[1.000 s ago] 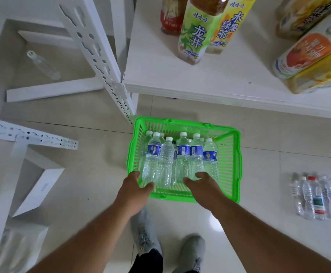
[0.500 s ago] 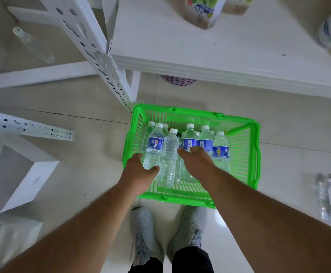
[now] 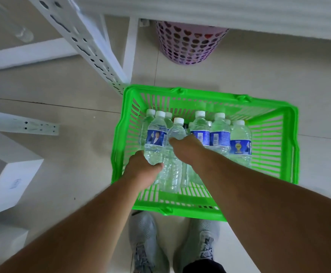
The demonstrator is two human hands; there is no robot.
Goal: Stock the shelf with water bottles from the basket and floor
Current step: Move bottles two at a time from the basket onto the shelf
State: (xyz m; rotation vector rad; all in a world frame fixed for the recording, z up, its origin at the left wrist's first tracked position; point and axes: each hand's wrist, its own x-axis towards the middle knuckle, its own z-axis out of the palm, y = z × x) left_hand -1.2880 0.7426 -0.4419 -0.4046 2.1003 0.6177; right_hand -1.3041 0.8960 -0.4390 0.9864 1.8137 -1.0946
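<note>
A green plastic basket (image 3: pixel 274 119) stands on the floor in front of my feet, with several white-capped water bottles upright in its left part. My left hand (image 3: pixel 141 170) grips the lower body of a blue-labelled bottle (image 3: pixel 155 138) at the basket's left side. My right hand (image 3: pixel 186 148) reaches in beside it and curls round a clear unlabelled bottle (image 3: pixel 175 131). More blue-labelled bottles (image 3: pixel 219 134) stand to the right of my right hand. The white shelf board (image 3: pixel 219 10) runs along the top edge of the view.
A purple perforated bin (image 3: pixel 188 46) stands under the shelf behind the basket. A white slotted shelf post (image 3: pixel 93 52) slants down to the basket's far left corner. A loose bottle (image 3: pixel 21 32) lies on the floor at far left. White boxes (image 3: pixel 9 178) sit at left.
My head has come lower and closer to the basket. Both hands have gone from the basket's near rim deeper in, and each now holds a bottle. The shelf's drinks have left the view.
</note>
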